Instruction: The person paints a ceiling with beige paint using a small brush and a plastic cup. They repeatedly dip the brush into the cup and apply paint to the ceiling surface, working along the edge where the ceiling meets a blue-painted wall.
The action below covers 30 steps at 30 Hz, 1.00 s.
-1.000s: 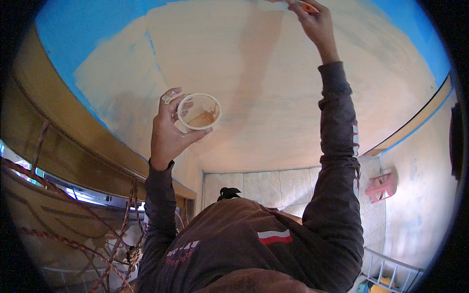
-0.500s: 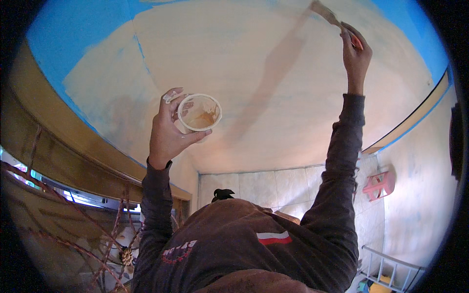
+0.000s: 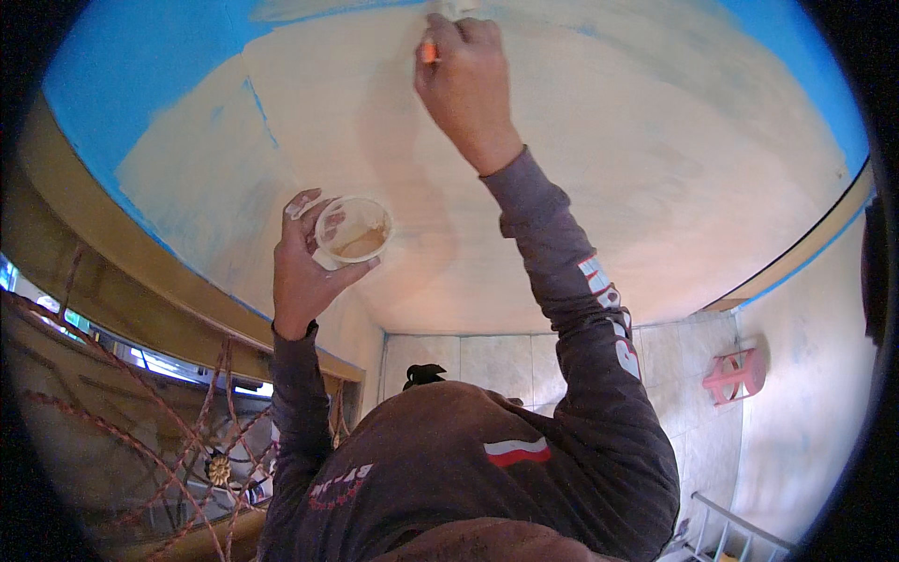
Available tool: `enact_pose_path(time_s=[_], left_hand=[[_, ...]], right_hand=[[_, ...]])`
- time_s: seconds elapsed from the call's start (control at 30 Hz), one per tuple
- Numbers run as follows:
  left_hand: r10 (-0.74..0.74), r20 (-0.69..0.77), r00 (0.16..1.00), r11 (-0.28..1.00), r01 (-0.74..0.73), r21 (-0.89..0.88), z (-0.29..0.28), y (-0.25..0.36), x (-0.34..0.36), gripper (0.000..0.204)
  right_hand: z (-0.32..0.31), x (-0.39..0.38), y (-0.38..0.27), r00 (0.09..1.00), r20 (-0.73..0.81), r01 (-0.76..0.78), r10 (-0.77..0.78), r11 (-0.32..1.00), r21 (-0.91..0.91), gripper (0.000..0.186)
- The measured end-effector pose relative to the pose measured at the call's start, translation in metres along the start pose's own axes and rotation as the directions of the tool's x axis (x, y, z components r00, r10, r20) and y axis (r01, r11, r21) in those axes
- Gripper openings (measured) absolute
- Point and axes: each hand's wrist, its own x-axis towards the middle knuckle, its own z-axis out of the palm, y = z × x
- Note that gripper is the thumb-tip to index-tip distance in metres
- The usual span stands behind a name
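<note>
My left hand (image 3: 305, 253) is wrapped round a clear plastic tub (image 3: 354, 230) with some cream-coloured paint in its bottom. White smears mark its fingers. High up on the wall (image 3: 599, 178), my right hand (image 3: 468, 84) grips a paintbrush (image 3: 430, 51) by its orange-red handle. The brush's pale bristles reach the wall near the top edge, partly hidden behind the fingers. Cream paint covers most of the wall, and blue shows at its upper left and upper right.
Wooden trim (image 3: 140, 239) runs along the wall's left side, above a twisted metal grille (image 3: 192, 440). A small red plastic stool (image 3: 734, 377) is on the tiled floor (image 3: 496, 361) at the right. A metal ladder (image 3: 735, 525) stands at the lower right.
My right hand has swept the brush left across the wall, from the upper right to the upper middle. The left hand and tub have shifted slightly left and down.
</note>
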Motion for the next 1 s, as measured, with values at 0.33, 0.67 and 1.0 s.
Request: enact_pose_path(time_s=[0.33,0.67,1.0], left_hand=[[-0.124,-0.062,0.99,0.991,0.127,0.046,0.003,0.024,-0.016,0.1],[-0.101,-0.007,0.995,0.995,0.101,-0.017,0.011,0.023,-0.005,0.103],[-0.036,0.075,0.997,0.997,0.041,-0.068,0.034,0.025,0.007,0.102]], right_hand=[[-0.019,-0.003,0.062,0.977,-0.026,-0.164,0.209,0.831,0.532,0.018],[-0.145,-0.032,0.204,0.905,0.08,-0.418,0.418,0.838,0.35,0.026],[-0.192,-0.057,0.207,0.912,-0.253,-0.328,0.323,0.944,0.023,0.018]])
